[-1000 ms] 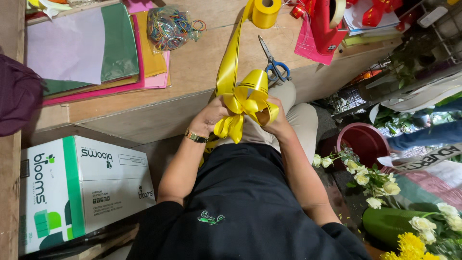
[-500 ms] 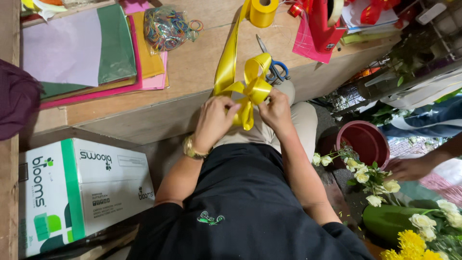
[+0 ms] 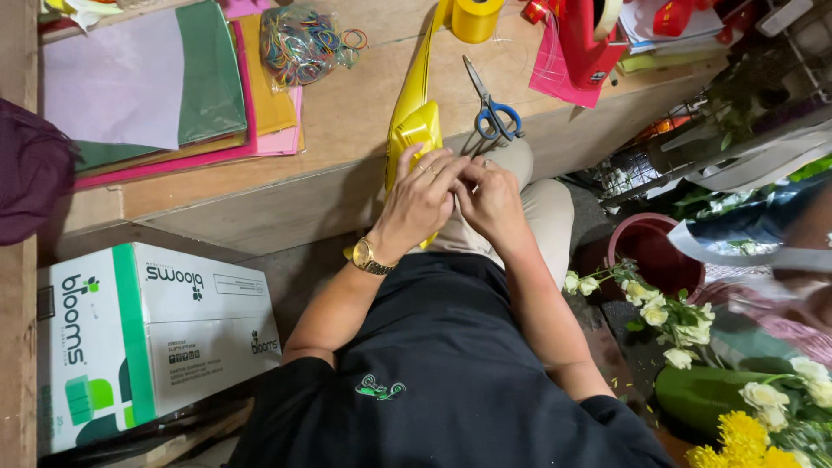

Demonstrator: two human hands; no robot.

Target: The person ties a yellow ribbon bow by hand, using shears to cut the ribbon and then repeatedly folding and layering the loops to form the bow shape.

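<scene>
My left hand (image 3: 422,199), with a gold watch on the wrist, and my right hand (image 3: 490,196) are pressed together in front of my lap, both gripping a yellow ribbon bow (image 3: 414,139). Most of the bow is hidden behind my fingers; only its upper loops show above them. A strip of the same yellow ribbon runs up over the wooden table (image 3: 347,113) to a yellow ribbon roll (image 3: 476,17) at the top edge. Blue-handled scissors (image 3: 491,111) lie on the table just right of the ribbon.
Coloured paper sheets (image 3: 147,87) and a bag of rubber bands (image 3: 303,42) lie on the table's left. A white and green box (image 3: 147,338) stands at lower left. A red pot (image 3: 646,251), white flowers (image 3: 659,312) and yellow flowers (image 3: 745,438) sit at right.
My hands have closed over the bow and now cover most of it; earlier its loops stood spread out above my fingers. The view has shifted slightly.
</scene>
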